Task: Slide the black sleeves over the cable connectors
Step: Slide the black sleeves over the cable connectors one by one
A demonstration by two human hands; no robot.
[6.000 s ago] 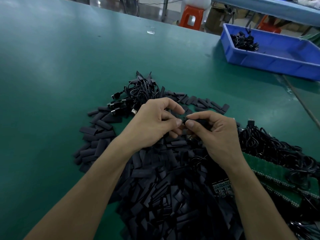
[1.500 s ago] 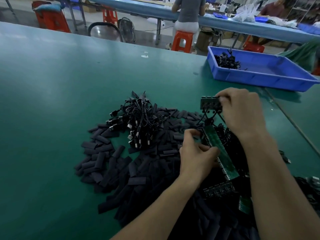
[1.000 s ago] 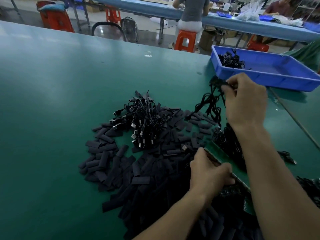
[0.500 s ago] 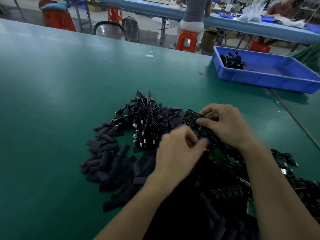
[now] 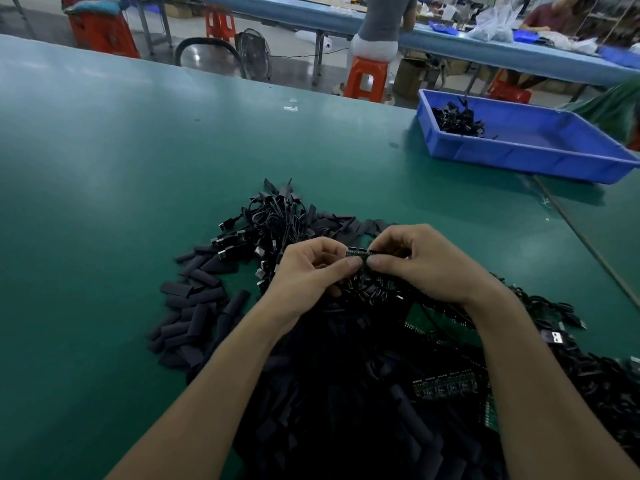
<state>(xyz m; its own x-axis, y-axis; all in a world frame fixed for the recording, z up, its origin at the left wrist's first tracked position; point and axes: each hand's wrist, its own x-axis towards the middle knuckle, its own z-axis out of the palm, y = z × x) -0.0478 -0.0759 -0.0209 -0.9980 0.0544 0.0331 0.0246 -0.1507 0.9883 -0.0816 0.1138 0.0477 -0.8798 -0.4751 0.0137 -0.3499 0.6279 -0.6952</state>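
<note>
Many black sleeves (image 5: 194,299): scattered loose at the left, lying flat; the heap is carried on under both forearms toward the near edge.
Table (image 5: 104,168): green top, on which everything is laid.
Cable bundle (image 5: 273,223): black, tangled, set just behind the sleeves and just beyond the left hand.
Connectors (image 5: 225,244): silver plug ends are seen bare at the bundle's left side, with no sleeve on them.
Left hand (image 5: 308,271): fingers curled, thumb and forefinger clamped on the left end of the small green board (image 5: 358,252).
Small green board: held raised over the heap between both hands; thin black wires are seen hanging under it. Whether a sleeve is also held cannot be told.
Right hand (image 5: 426,265): fingers curled, thumb and forefinger pinched on the board's right end; the two thumb tips are almost met.
Green panel (image 5: 436,320): laid flat under the right wrist, partly hidden by cables.
Loose cables (image 5: 588,368): piled at the right of the right forearm.
Blue tray (image 5: 519,157): placed far right, well apart from the hands; a small clump of black cables is kept in its far left corner.
Orange stool (image 5: 367,77): seen beyond the table, with a person seated on it.
</note>
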